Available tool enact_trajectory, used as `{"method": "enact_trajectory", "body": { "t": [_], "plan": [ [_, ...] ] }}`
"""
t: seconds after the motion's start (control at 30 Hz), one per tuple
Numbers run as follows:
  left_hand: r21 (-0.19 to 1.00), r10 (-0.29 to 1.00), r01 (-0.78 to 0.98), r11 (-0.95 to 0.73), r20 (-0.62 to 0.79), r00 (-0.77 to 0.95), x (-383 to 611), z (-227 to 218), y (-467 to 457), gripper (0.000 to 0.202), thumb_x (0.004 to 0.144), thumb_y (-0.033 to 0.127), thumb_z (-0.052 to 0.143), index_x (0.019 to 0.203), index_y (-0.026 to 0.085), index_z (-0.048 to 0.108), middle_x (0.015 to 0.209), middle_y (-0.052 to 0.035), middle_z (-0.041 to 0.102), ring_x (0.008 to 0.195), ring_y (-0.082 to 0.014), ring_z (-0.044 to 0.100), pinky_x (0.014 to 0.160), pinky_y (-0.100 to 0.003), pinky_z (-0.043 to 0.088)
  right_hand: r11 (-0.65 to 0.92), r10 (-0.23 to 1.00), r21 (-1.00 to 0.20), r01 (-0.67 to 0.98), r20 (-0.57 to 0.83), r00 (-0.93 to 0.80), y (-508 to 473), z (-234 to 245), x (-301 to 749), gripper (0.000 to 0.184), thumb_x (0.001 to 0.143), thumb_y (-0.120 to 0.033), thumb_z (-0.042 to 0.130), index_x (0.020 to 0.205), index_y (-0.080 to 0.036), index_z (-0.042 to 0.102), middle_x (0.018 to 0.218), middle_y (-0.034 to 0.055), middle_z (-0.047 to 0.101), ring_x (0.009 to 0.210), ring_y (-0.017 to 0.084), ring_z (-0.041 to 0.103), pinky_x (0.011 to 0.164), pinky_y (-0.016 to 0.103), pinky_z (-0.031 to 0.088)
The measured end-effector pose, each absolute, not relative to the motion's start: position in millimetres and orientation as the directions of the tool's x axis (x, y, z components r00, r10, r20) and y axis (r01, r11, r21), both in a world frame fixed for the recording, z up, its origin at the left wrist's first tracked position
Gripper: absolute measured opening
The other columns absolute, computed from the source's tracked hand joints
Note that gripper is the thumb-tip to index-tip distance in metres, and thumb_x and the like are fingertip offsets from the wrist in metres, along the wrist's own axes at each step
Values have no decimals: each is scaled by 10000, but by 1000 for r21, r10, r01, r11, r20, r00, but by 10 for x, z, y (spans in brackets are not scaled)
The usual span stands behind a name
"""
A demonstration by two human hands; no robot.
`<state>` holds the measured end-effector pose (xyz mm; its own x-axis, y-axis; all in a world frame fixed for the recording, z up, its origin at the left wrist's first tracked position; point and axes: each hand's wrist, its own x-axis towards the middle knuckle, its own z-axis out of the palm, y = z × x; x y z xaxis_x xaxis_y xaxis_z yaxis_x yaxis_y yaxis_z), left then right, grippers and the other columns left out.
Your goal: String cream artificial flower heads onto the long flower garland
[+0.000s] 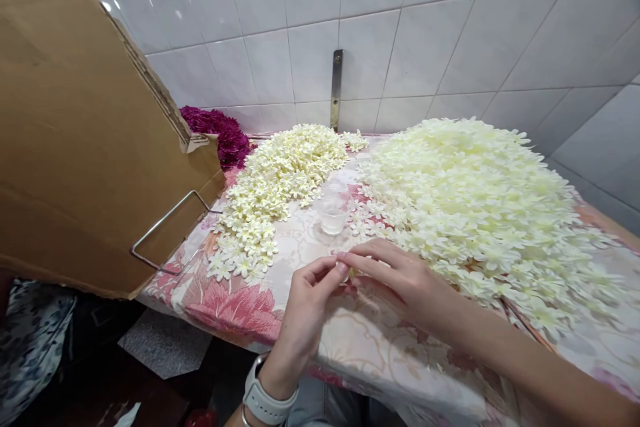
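My left hand (306, 307) and my right hand (400, 277) meet fingertip to fingertip over the floral tablecloth (235, 307), near the table's front edge. Both pinch something small and pale between them; it looks like a flower piece, but I cannot make it out. A wide heap of cream fabric flowers (480, 207) lies to the right of my hands. A narrower heap of small cream flowers (275, 187) runs along the left. A small clear plastic cup (333, 217) stands between the heaps, just beyond my fingers. A white watch sits on my left wrist.
A big cardboard box (85, 140) with a wire handle leans over the table's left edge. Dark magenta flowers (220, 133) lie behind it by the white tiled wall (400, 33). A metal bracket (337, 87) is fixed to the wall.
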<state>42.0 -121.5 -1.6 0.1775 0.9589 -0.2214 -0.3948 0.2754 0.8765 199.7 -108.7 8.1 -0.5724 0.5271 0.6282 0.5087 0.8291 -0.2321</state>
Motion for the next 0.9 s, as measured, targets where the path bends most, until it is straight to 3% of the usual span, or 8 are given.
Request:
{"method": "enact_trajectory", "body": {
  "t": [0.17, 0.27, 0.37, 0.47, 0.6, 0.73, 0.9],
  "plan": [
    [855, 949, -419, 306, -242, 200, 387, -38, -1241, 186, 697, 309, 704, 768, 141, 736, 867, -64, 690, 769, -144, 609, 749, -245, 478, 794, 506, -76, 603, 633, -586, -1087, -6, 1958, 298, 886, -72, 373, 1164, -94, 481, 903, 143, 620, 844, 220, 579, 695, 344, 512],
    [820, 913, -411, 397, -306, 271, 370, -46, -1263, 246, 673, 303, 722, 863, 148, 735, 914, -78, 697, 800, -158, 627, 794, -275, 475, 769, 522, -18, 639, 596, -611, -1085, -27, 1949, 234, 876, -57, 351, 970, -111, 558, 791, 111, 595, 735, 210, 548, 625, 331, 471],
    [868, 941, -366, 335, -286, 183, 360, -63, -1273, 301, 687, 303, 705, 954, 165, 694, 916, -68, 686, 795, -154, 627, 757, -273, 486, 715, 601, -127, 687, 614, -512, -1070, 4, 1966, 240, 886, -98, 352, 722, -174, 509, 648, 49, 515, 616, 170, 477, 556, 290, 404],
    [948, 984, -273, 166, -176, -13, 356, -86, -1270, 310, 714, 299, 673, 1004, 195, 638, 942, -48, 661, 776, -135, 613, 698, -239, 486, 661, 686, -303, 686, 615, -389, -1069, 65, 1999, 285, 894, -145, 389, 615, -201, 412, 579, 4, 451, 574, 135, 438, 543, 255, 362],
    [982, 995, -163, 95, -98, -8, 369, -90, -1271, 245, 741, 313, 645, 955, 196, 635, 896, -43, 665, 796, -149, 625, 708, -240, 481, 586, 791, -470, 661, 511, -338, -1094, 99, 2025, 403, 910, -208, 398, 522, -203, 289, 481, -42, 339, 465, 94, 366, 484, 235, 296],
    [978, 987, -165, 128, -110, 116, 409, -99, -1259, 233, 782, 376, 606, 836, 159, 673, 809, -47, 684, 715, -142, 635, 700, -247, 492, 608, 771, -410, 680, 511, -381, -1086, 66, 2006, 373, 932, -229, 356, 563, -198, 399, 518, -21, 438, 500, 105, 428, 514, 238, 333],
    [942, 976, -267, 204, -175, 128, 449, -112, -1221, 300, 710, 386, 684, 868, 132, 707, 846, -82, 720, 760, -176, 667, 726, -270, 516, 669, 720, -309, 676, 494, -487, -1046, 56, 1951, 315, 941, -190, 283, 740, -168, 525, 678, 58, 564, 627, 154, 513, 587, 275, 438]
  ]
}}
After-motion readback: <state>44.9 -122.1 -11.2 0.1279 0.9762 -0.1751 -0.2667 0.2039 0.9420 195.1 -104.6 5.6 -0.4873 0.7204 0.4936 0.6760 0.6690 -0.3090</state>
